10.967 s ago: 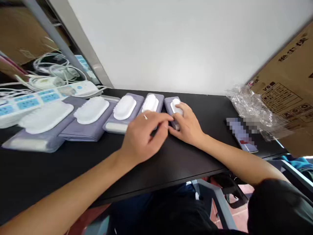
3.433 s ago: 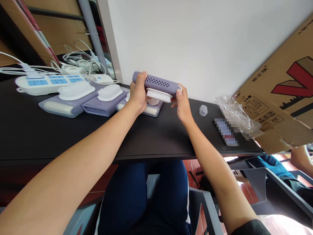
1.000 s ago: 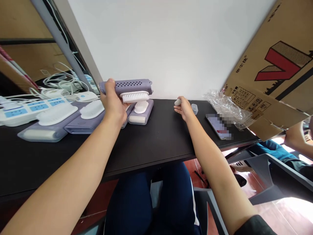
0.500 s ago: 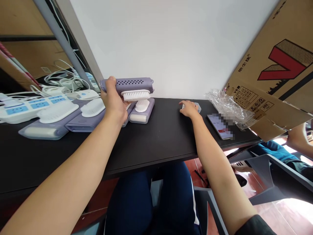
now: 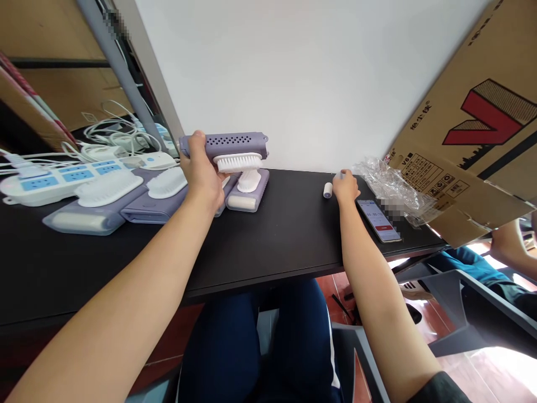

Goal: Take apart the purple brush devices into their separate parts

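Note:
My left hand [image 5: 204, 168] is raised above the table. It is closed around a purple case [image 5: 235, 144] with rows of small holes along its side, and a white-bristled brush [image 5: 239, 162] sits against the case's underside. My right hand [image 5: 346, 187] is at the table's back right, fingers curled down. A pale, see-through bit shows at its fingertips, but the hand hides most of it. Just left of these fingers, apart from them, a small white cylinder [image 5: 328, 190] stands on the black table [image 5: 268, 235].
Several purple cases [image 5: 247, 202] with white brushes rest at left. Behind them are a white power strip [image 5: 71, 176] and tangled cables. A phone [image 5: 380, 221], crumpled clear plastic [image 5: 394, 187] and a large cardboard box [image 5: 474, 151] are at right. Another person's arm [image 5: 509, 243] shows beyond.
My right hand has shifted right, and the white cylinder now shows beside it. My left hand keeps hold of the purple case and brush. The view has turned slightly left.

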Tool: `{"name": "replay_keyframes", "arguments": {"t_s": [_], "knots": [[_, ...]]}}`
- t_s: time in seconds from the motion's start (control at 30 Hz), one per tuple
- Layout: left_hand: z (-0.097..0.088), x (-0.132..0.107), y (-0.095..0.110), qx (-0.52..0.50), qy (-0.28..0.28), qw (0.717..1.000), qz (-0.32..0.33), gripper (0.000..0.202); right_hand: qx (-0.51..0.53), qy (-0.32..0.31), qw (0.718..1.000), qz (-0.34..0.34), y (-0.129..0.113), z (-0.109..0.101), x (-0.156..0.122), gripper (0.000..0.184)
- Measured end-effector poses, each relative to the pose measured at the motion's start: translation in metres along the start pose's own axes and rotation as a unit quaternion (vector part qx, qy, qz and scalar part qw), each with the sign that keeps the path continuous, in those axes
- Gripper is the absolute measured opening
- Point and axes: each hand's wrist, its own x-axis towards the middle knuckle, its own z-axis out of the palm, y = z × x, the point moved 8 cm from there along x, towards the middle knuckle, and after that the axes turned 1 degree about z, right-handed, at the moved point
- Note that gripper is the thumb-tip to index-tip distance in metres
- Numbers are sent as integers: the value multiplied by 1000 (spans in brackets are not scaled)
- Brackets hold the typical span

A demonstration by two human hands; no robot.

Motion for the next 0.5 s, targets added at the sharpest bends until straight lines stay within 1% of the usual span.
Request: {"name": "replay_keyframes", "arguments": {"t_s": [0.07, 0.1, 0.2, 0.27, 0.37, 0.5], "knots": [[0, 0, 0, -3, 1, 1000, -3, 21, 19, 19, 1000, -10, -6, -6, -3, 55], [0, 0, 0, -4, 0, 1000, -3, 21, 19, 13, 1000, -7, -8, -5, -5, 56], [1, 0, -1, -5, -4, 1000, 1, 20, -28, -58, 998, 16, -6, 12, -9, 61], [0, -1, -1, -5, -3, 1000, 3, 21, -52, -91, 994, 26, -2, 22, -10, 63], [0, -1, -1, -5, -2, 1000, 1, 22, -65, -90, 993, 30, 4, 26, -6, 65], [0, -1, -2, -7, -3, 1000, -3, 22, -74, -77, 994, 35, 9, 21, -6, 71]]}}
